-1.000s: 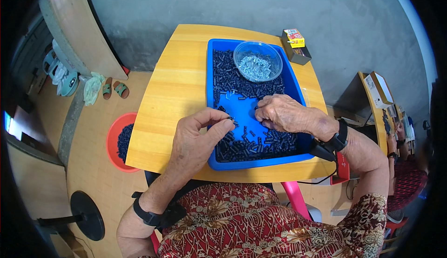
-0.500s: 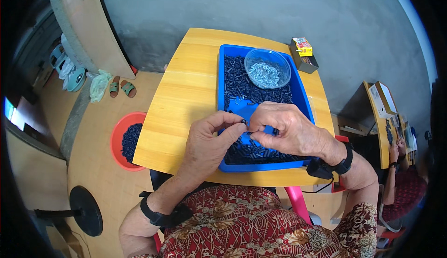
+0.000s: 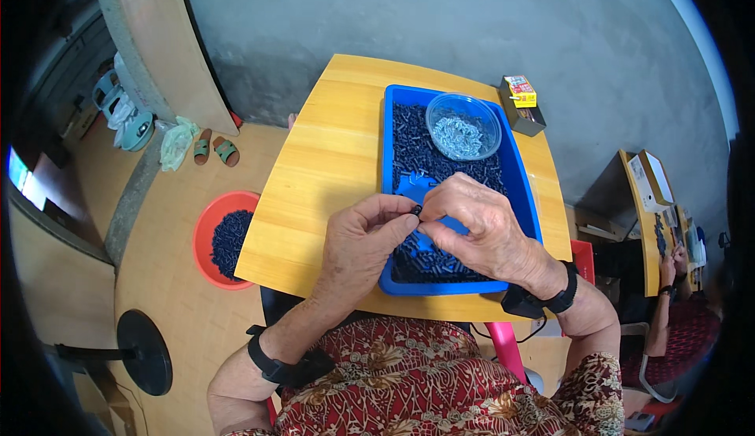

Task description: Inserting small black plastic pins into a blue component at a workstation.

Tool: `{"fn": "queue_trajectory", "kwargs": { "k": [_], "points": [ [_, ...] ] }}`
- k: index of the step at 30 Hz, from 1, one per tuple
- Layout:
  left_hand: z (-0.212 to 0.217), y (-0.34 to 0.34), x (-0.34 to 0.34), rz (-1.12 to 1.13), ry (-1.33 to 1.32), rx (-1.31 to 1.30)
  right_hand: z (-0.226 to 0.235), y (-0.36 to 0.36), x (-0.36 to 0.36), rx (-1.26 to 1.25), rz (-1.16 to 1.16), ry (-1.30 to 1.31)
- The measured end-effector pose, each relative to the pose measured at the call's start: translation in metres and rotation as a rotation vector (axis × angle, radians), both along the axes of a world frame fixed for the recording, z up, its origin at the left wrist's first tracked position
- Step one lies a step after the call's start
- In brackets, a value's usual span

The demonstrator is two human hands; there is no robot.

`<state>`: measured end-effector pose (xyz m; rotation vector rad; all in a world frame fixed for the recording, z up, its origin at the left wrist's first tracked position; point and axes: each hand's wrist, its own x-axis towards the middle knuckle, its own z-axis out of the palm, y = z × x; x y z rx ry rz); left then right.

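Note:
A small black cylindrical part (image 3: 416, 210) is pinched between the thumb and index finger of my left hand (image 3: 354, 239). Against its right side press the closed fingertips of my right hand (image 3: 486, 224); what they grip is too small to make out. Both hands are above a blue tray (image 3: 388, 149) full of black tubular parts (image 3: 413, 137). In the tray's far right corner sits a clear round tub (image 3: 434, 112) holding small silvery metal pieces (image 3: 458, 139). A few thin pieces lie on the tray's bare blue bottom ahead of my fingers.
The tray stands on a yellow wooden table (image 3: 307, 169). A dark box (image 3: 525, 117) with a yellow packet (image 3: 521, 90) is at the far right corner. On the floor at left, a red basin (image 3: 201, 239) holds more black parts. Another person's hands (image 3: 672, 261) work at a table on the right.
The view has shifted slightly, so the table and tray appear a little lower and farther right. My fingertips have come closer together around the black part.

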<state>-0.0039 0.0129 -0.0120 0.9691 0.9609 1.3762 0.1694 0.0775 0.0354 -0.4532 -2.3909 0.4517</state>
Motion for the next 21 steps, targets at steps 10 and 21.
{"fn": "queue_trajectory", "kwargs": {
  "k": [10, 21],
  "points": [
    [0.003, 0.001, 0.000, 0.061, 0.003, 0.003, 0.000, -0.007, 0.005, -0.413, -0.170, 0.053],
    [0.003, 0.002, 0.001, 0.131, 0.051, 0.032, -0.010, -0.010, 0.000, -0.309, -0.145, 0.106]
  ]
}}
